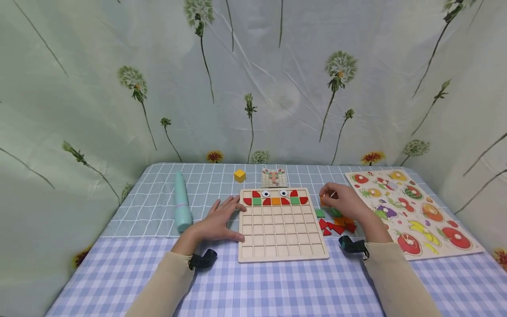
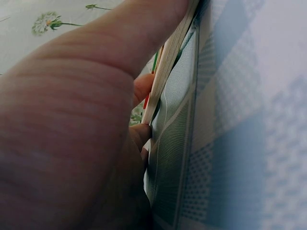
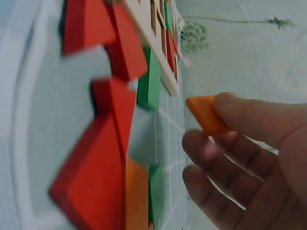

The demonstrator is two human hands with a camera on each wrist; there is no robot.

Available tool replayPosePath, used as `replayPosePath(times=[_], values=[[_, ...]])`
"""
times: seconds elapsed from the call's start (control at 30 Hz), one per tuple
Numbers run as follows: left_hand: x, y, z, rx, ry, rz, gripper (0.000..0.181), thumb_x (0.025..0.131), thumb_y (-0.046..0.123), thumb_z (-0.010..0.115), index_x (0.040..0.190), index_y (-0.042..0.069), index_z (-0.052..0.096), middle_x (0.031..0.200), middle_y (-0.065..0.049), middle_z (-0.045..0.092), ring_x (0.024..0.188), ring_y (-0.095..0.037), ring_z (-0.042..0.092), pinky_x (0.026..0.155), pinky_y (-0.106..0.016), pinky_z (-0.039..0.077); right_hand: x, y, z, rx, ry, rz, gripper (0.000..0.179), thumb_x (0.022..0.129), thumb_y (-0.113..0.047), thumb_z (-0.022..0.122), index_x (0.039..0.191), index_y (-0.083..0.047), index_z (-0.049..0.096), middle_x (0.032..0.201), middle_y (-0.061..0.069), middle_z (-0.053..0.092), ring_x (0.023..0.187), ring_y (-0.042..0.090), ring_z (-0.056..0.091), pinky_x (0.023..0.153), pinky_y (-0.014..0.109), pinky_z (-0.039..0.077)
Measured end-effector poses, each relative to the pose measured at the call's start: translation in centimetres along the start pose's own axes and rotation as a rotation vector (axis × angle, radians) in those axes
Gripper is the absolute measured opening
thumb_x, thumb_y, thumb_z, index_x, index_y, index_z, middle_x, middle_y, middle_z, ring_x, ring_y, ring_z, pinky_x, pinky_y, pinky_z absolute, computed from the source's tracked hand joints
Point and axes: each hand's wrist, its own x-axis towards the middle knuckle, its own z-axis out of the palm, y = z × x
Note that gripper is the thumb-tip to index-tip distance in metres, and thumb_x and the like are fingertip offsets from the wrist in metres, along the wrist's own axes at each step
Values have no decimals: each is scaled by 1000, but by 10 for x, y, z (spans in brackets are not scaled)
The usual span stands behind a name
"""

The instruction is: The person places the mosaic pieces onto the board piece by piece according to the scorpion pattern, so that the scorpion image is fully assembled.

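Orange leads the action: a small flat orange tile (image 3: 205, 111) is pinched between the thumb and fingertips of the right hand (image 1: 345, 201), held up just above the loose pieces beside the board. Below it lie red wedge-shaped pieces (image 1: 336, 228), a flat green block (image 1: 319, 213) and more orange ones, some touching, some a little apart. Over to the left hand (image 1: 219, 220), fingers spread and unclenched, thumb and forefinger resting on the left edge of a pale wooden grid board (image 1: 273, 241). Its top two rows carry red, green and orange tiles plus two round white eye pieces (image 1: 266, 193) (quite the stare!), and the lower rows show bare wood. Just behind the board sits a small printed pattern card (image 1: 273, 178), any lettering on it too small to read. Near it, a yellow cube (image 1: 239, 176); further left, a tapered turquoise object (image 1: 182, 204); and out right, a large wooden puzzle board printed with fruit (image 1: 400, 218), strawberries and bananas among them.
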Motion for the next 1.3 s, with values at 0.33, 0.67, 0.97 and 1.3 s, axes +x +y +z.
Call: replayPosePath(times=[0.33, 0.67, 0.97, 1.3], values=[[-1, 0, -1, -2, 1, 9, 80, 74, 53, 84, 137, 23, 47, 169, -10, 14, 158, -32, 4, 124, -61, -6, 5, -22, 17, 89, 31, -27, 13, 94, -7, 67, 106, -9, 68, 109, 13, 67, 86, 22, 61, 69, 27, 57], [0, 1, -2, 6, 7, 7, 79, 73, 52, 85, 136, 22, 48, 169, -11, 13, 158, -34, 5, 124, -61, -5, 7, -44, 29, 137, -17, -68, 30, 94, -9, 67, 125, -10, 69, 126, 13, 68, 98, 23, 67, 76, 31, 59], [0, 0, -2, 18, 16, 11, 80, 73, 54, 84, 136, 22, 47, 169, -13, 15, 157, -36, 6, 123, -62, -6, 7, -63, 38, 177, -36, -124, 28, 93, -11, 69, 121, -10, 70, 121, 12, 71, 87, 17, 64, 69, 30, 56], [-1, 4, 0, 6, 11, 6, 78, 74, 50, 85, 135, 20, 48, 169, -13, 15, 157, -36, 6, 124, -63, -5, 14, -74, 56, 95, -50, -138, 20, 88, -10, 75, 108, -10, 74, 104, 7, 68, 81, 16, 56, 74, 30, 50]])
